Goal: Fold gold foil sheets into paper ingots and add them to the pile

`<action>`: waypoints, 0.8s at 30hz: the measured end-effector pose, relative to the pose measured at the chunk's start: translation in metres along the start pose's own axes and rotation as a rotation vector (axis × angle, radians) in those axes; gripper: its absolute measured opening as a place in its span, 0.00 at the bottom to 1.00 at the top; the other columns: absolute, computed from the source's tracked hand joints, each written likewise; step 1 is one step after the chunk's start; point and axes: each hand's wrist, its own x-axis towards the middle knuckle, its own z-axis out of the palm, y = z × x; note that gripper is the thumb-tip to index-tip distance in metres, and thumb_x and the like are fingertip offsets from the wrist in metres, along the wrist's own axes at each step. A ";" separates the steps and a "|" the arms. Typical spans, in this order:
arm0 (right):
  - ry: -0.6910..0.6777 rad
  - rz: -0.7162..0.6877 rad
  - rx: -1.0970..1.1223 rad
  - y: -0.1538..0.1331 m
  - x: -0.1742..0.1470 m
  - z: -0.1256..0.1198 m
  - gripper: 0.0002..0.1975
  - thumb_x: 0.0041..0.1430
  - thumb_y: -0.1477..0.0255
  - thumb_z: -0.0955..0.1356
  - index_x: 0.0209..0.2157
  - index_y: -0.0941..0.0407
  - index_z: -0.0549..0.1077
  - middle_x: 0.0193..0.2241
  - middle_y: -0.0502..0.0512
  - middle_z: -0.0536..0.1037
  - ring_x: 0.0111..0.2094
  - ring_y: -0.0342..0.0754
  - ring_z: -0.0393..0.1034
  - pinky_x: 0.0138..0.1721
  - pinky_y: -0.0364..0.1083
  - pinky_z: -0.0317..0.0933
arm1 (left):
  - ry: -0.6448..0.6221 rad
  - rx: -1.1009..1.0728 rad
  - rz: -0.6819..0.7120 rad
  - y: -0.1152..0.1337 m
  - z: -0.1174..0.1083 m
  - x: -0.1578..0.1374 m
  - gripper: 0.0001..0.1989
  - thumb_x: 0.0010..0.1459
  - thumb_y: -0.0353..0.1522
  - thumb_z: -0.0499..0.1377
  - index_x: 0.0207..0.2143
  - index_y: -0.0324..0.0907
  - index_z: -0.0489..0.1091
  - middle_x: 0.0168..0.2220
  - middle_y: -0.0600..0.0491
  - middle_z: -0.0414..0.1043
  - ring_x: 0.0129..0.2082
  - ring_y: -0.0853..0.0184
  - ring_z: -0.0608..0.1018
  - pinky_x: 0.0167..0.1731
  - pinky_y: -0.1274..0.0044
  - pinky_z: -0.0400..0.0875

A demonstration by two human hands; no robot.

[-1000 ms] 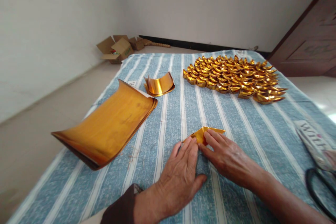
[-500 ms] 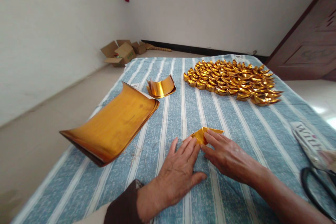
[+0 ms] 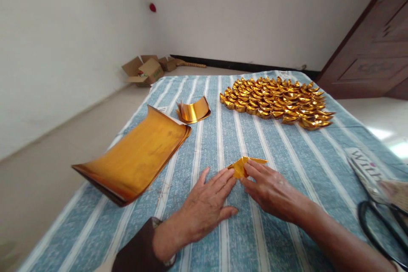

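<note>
A small piece of folded gold foil paper [image 3: 239,167] lies on the striped cloth in front of me, its pointed end toward the right. My left hand [image 3: 205,203] rests flat, with its fingertips on the paper's left end and the thumb spread apart. My right hand [image 3: 270,189] presses its fingers on the middle and right of the paper, covering part of it. Farther back on the right stand many finished gold foil ingots [image 3: 277,102], packed in close rows.
A large curled stack of gold paper [image 3: 137,157] lies on the left, and a smaller curled stack [image 3: 194,110] behind it. Black-handled scissors [image 3: 374,221] lie at the right by printed lettering. Open cardboard boxes [image 3: 148,70] stand on the floor beyond the table [image 3: 210,148].
The camera has tilted up slightly, shifting the whole scene. Both hands remain on the folded paper; my left hand has slid a little to the left, its thumb lying farther from my right hand.
</note>
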 end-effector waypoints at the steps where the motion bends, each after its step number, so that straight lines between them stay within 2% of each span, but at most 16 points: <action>1: -0.002 0.004 0.003 0.000 0.000 0.000 0.09 0.62 0.81 0.62 0.42 0.60 0.72 0.42 0.63 0.72 0.51 0.56 0.64 0.52 0.57 0.64 | 0.001 0.005 -0.001 -0.002 -0.001 -0.001 0.32 0.65 0.50 0.44 0.66 0.46 0.47 0.66 0.47 0.53 0.66 0.59 0.55 0.63 0.55 0.40; 6: -0.036 0.020 -0.025 -0.001 0.001 -0.002 0.08 0.63 0.79 0.61 0.36 0.59 0.72 0.40 0.61 0.71 0.49 0.55 0.65 0.50 0.55 0.65 | 0.044 0.037 -0.015 -0.009 -0.005 -0.007 0.30 0.65 0.48 0.47 0.64 0.45 0.51 0.65 0.46 0.55 0.65 0.58 0.57 0.63 0.54 0.43; 12: -0.049 0.021 -0.048 0.000 0.003 -0.002 0.09 0.65 0.76 0.61 0.34 0.58 0.71 0.38 0.59 0.71 0.44 0.53 0.66 0.46 0.54 0.66 | 0.134 0.106 -0.017 -0.016 -0.007 -0.015 0.26 0.65 0.47 0.49 0.61 0.46 0.58 0.64 0.47 0.57 0.64 0.56 0.59 0.62 0.52 0.46; 19: -0.011 0.019 -0.034 0.000 0.003 -0.003 0.06 0.63 0.77 0.63 0.34 0.59 0.72 0.38 0.59 0.71 0.43 0.52 0.66 0.44 0.53 0.66 | 0.126 0.171 -0.058 -0.013 -0.010 -0.016 0.24 0.63 0.44 0.53 0.58 0.45 0.62 0.65 0.44 0.56 0.65 0.51 0.56 0.59 0.49 0.49; 24: -0.005 0.022 -0.040 0.000 0.003 -0.003 0.05 0.61 0.77 0.64 0.34 0.58 0.72 0.36 0.58 0.71 0.42 0.51 0.66 0.43 0.51 0.65 | 0.073 0.227 -0.105 -0.007 -0.019 -0.012 0.22 0.62 0.42 0.56 0.56 0.44 0.65 0.64 0.41 0.56 0.65 0.49 0.56 0.57 0.48 0.52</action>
